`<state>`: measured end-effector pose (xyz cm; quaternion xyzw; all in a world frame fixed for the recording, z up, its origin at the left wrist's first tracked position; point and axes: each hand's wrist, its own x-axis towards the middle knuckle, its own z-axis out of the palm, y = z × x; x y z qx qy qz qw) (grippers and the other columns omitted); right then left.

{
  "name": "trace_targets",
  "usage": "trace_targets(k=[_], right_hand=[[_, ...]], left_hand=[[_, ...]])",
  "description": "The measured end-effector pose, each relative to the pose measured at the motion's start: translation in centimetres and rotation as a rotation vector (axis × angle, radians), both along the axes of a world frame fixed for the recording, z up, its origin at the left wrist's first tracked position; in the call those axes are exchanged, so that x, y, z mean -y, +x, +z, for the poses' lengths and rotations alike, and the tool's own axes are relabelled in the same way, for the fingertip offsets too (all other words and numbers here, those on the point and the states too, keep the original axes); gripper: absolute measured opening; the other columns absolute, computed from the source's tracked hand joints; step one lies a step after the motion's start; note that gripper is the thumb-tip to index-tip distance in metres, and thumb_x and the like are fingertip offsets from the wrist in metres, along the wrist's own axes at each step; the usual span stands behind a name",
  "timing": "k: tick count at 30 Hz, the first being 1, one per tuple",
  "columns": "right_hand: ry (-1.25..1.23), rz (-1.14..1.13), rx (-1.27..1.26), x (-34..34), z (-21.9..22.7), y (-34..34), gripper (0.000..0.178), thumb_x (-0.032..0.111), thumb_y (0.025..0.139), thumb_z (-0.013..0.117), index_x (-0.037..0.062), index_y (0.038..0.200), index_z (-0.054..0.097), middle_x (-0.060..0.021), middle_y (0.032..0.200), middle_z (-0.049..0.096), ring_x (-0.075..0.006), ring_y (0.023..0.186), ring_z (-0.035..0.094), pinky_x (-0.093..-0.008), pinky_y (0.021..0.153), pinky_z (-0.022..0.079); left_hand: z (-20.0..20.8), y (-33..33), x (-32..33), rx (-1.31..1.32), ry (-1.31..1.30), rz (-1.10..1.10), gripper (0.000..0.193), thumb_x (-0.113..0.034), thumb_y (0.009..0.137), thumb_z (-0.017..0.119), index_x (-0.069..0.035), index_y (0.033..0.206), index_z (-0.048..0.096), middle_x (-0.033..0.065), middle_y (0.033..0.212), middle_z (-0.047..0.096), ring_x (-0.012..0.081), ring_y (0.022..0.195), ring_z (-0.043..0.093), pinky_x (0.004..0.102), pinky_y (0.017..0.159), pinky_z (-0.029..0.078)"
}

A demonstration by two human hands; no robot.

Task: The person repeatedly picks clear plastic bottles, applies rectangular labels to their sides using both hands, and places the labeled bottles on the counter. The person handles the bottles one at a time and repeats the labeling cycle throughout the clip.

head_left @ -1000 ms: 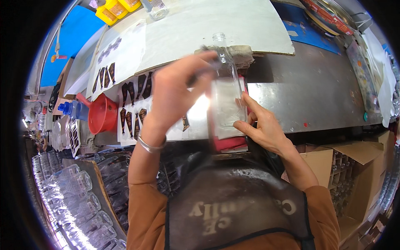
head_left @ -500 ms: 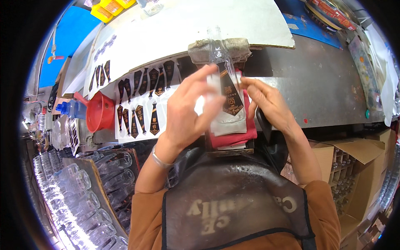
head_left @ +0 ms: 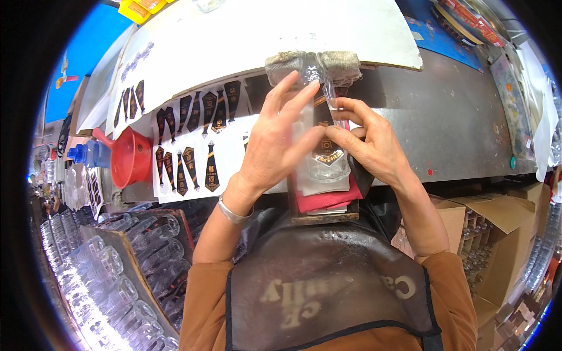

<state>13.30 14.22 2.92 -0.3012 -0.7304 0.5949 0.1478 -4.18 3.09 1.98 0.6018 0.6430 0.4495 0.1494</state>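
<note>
A clear glass bottle [head_left: 329, 171] lies on its side in front of me, its base toward me and its neck resting on a rolled grey cloth [head_left: 344, 65]. A black, tie-shaped decal with gold print [head_left: 328, 147] covers its upper face. My left hand [head_left: 266, 137] is over the bottle's left side, fingers spread and slightly blurred, the thumb tip at the decal. At the right side, my right hand [head_left: 374, 140] has its thumb on the decal's edge and its index finger apart, by the bottle's shoulder. Under the bottle are folded white and red cloths [head_left: 331, 200] on a wooden stand [head_left: 325, 219].
Left of the stand lies a white sheet [head_left: 231, 167] bearing several black decals. Beyond it are a red plastic scoop [head_left: 130, 161] and a blue-capped bottle [head_left: 93, 153]. Glass bottles [head_left: 126, 292] fill crates at lower left. An open cardboard box [head_left: 503, 257] with dividers stands at lower right.
My left hand has moved right and up along the bottle. My right hand has shifted left, its thumb now on the decal and its fingers further apart. The decal lies flatter.
</note>
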Motion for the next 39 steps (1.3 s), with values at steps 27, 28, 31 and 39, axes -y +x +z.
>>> trace_targets(k=[27, 28, 31, 39], right_hand=[[-0.126, 0.079, -0.171, 0.1, -3.5, 2.3, 0.055, 0.028, 0.1, 0.064, -0.005, 0.141, 0.048, -0.0152, 0.12, 0.064, -0.0074, 0.069, 0.056, -0.0236, 0.064, 0.05], [-0.132, 0.083, -0.173, 0.1, -3.3, 2.2, 0.054, 0.027, 0.099, 0.065, -0.0049, 0.14, 0.048, -0.0151, 0.12, 0.064, -0.0073, 0.071, 0.056, -0.0232, 0.064, 0.05], [-0.103, 0.053, -0.164, 0.2, -3.1, 2.0, 0.059, 0.032, 0.094, 0.069, -0.0063, 0.136, 0.053, -0.019, 0.119, 0.068, -0.0191, 0.096, 0.064, -0.0309, 0.084, 0.051], [-0.122, 0.047, -0.203, 0.0, -3.9, 2.1, 0.056, 0.028, 0.093, 0.069, -0.0063, 0.134, 0.054, -0.0182, 0.119, 0.068, -0.0184, 0.098, 0.065, -0.03, 0.085, 0.051]], left_hand=[[-1.5, 2.7, 2.3, 0.806, -0.134, 0.07, 0.07, -0.011, 0.094, 0.069, 0.006, 0.152, 0.032, 0.0248, 0.146, 0.047, 0.0286, 0.134, 0.049, 0.038, 0.11, 0.043], [-1.5, 3.3, 2.8, 0.828, -0.153, 0.065, 0.072, -0.009, 0.093, 0.069, 0.007, 0.152, 0.03, 0.0251, 0.145, 0.047, 0.0294, 0.135, 0.048, 0.039, 0.112, 0.041], [-1.7, 4.0, 2.9, 0.835, -0.11, 0.05, 0.074, -0.003, 0.092, 0.069, 0.007, 0.152, 0.027, 0.0247, 0.144, 0.048, 0.0288, 0.134, 0.05, 0.0391, 0.111, 0.042], [-1.8, 4.2, 2.7, 0.811, -0.122, 0.034, 0.078, 0.003, 0.09, 0.068, 0.007, 0.154, 0.022, 0.0234, 0.144, 0.048, 0.0276, 0.132, 0.052, 0.038, 0.109, 0.044]])
